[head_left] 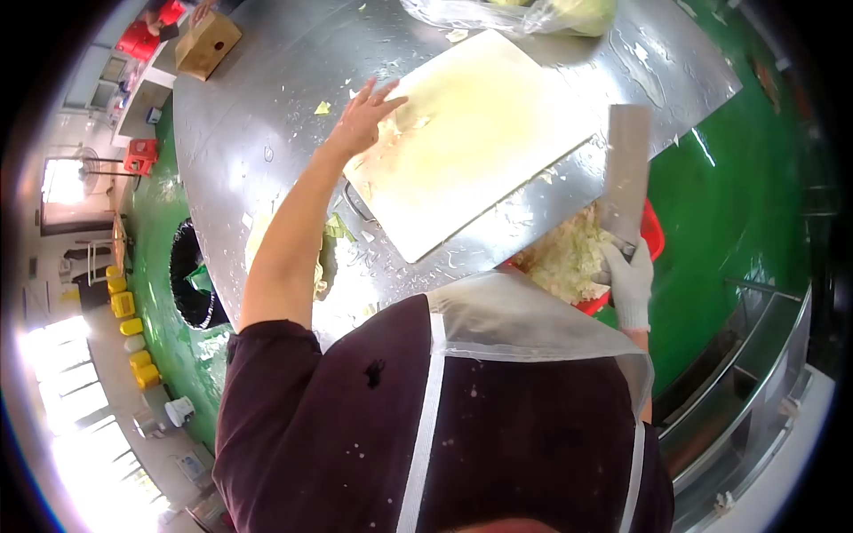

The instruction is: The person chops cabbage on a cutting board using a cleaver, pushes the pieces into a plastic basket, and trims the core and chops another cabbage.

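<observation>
My bare left hand (360, 123) is open, its fingers spread at the left edge of a large pale cutting board (480, 142). A few small vegetable scraps lie on the board near those fingertips. In a white glove, my right hand (629, 280) is closed round the handle of a cleaver (627, 160), whose broad blade points away from me. Beneath that hand, chopped cabbage (569, 253) fills a red container (653, 233) at the table's near right edge.
The wet metal table (267, 115) carries loose leaf scraps (336, 227). A clear plastic bag (533, 19) with cabbage lies at its far side. A cardboard box (206, 44) stands far left, near another person's hand. A black-lined bin (188, 275) is on the green floor.
</observation>
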The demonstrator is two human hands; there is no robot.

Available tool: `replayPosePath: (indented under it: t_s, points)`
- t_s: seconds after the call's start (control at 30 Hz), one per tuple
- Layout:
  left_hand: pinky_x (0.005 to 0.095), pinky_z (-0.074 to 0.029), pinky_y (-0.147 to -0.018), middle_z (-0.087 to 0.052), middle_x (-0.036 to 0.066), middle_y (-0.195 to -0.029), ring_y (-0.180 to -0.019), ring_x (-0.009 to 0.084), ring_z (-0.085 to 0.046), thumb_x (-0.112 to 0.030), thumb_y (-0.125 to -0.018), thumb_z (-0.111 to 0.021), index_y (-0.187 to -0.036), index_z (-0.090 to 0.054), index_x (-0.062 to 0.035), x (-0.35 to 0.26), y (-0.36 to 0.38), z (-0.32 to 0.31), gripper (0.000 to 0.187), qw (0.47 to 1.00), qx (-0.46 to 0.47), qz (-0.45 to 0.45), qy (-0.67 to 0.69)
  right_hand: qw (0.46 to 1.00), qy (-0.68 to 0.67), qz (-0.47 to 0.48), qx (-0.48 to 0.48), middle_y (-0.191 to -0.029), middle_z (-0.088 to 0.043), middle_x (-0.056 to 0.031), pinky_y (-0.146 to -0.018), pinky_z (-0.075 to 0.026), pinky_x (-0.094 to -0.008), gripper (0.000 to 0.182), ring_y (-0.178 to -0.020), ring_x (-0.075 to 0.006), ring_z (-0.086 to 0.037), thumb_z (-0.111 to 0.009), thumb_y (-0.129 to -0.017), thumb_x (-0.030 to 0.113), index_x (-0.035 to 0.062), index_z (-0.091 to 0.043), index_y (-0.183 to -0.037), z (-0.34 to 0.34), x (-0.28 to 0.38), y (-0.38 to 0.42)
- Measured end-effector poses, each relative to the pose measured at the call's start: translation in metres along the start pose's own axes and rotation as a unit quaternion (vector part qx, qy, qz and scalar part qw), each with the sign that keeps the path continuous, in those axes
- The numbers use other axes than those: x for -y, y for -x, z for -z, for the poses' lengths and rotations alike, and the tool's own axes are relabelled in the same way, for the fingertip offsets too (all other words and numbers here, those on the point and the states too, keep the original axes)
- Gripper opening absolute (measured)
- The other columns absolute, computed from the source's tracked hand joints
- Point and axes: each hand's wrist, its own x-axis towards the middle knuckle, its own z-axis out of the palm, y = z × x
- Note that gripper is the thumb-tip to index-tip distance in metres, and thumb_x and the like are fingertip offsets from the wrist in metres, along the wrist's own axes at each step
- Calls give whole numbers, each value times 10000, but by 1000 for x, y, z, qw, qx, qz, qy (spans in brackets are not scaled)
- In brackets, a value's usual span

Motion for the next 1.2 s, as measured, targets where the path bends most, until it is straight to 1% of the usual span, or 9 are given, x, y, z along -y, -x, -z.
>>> replayPosePath:
  t_s: [0.07,0.23,0.33,0.47,0.6,0.7,1.07,1.17,1.2]
  points:
    - [433,-380,-1095,-446,32,-1466,-1352,338,-392,59,-751,-671,-1304,-564,-163,42,-1,-22,605,991,85,-30,96,998,45,14,48,-856,-572,-43,-488,-525,-251,318,-647,-83,-553,-715,-835,126,1,-550,-1077,-19,18,0]
    - [385,-411,-1048,-504,74,-1404,-1239,287,-493,-18,-764,-723,-1301,-563,-109,46,16,-14,568,992,22,44,115,948,249,136,145,-893,-623,-70,-558,-541,-293,353,-711,-121,-613,-707,-833,242,7,-580,-1065,-54,34,-12]
    - [366,-451,-991,-540,97,-1323,-1150,264,-554,3,-776,-692,-1282,-578,-93,53,34,-17,527,963,7,121,241,892,388,138,187,-893,-627,-240,-780,-480,-472,345,-852,-426,-611,-611,-867,332,6,-543,-961,-73,48,-13]
    - [350,-482,-934,-534,112,-1231,-1034,243,-599,9,-794,-626,-1274,-575,-80,33,51,-12,491,829,59,342,438,868,429,176,177,-898,-621,-265,-770,-464,-505,303,-864,-442,-599,-573,-888,309,13,-524,-936,-86,49,-18]
    - [393,-457,-988,-470,107,-1370,-1223,285,-507,-84,-760,-673,-1268,-565,-96,1,57,-24,520,961,-79,185,188,870,431,138,193,-900,-618,-269,-778,-465,-506,310,-879,-443,-601,-566,-890,313,15,-523,-961,-84,61,-14]
    - [409,-426,-1032,-454,111,-1404,-1294,316,-446,-88,-753,-681,-1312,-523,-127,-16,42,-29,582,963,-128,207,119,867,445,127,185,-925,-658,-215,-777,-487,-455,358,-900,-386,-638,-625,-866,338,13,-541,-991,-87,59,-18]
    - [388,-452,-1034,-545,156,-1290,-1215,299,-535,26,-736,-755,-1374,-449,-43,-48,50,-20,711,872,-243,171,390,887,421,101,160,-939,-674,-202,-771,-500,-425,390,-886,-353,-661,-638,-849,350,7,-555,-1015,-86,41,-19]
    - [405,-450,-1050,-543,179,-1306,-1190,312,-552,-36,-824,-703,-1408,-411,-16,-93,70,11,654,627,-272,209,700,877,432,137,157,-942,-677,-191,-719,-516,-397,389,-800,-319,-673,-644,-846,331,-6,-558,-1021,-88,42,-15]
    - [412,-458,-1045,-535,198,-1318,-1160,317,-567,-101,-867,-664,-1418,-398,-6,-96,81,21,620,473,-247,177,827,877,427,147,164,-945,-679,-182,-694,-521,-380,387,-763,-297,-675,-647,-845,321,-11,-559,-1025,-86,42,-17]
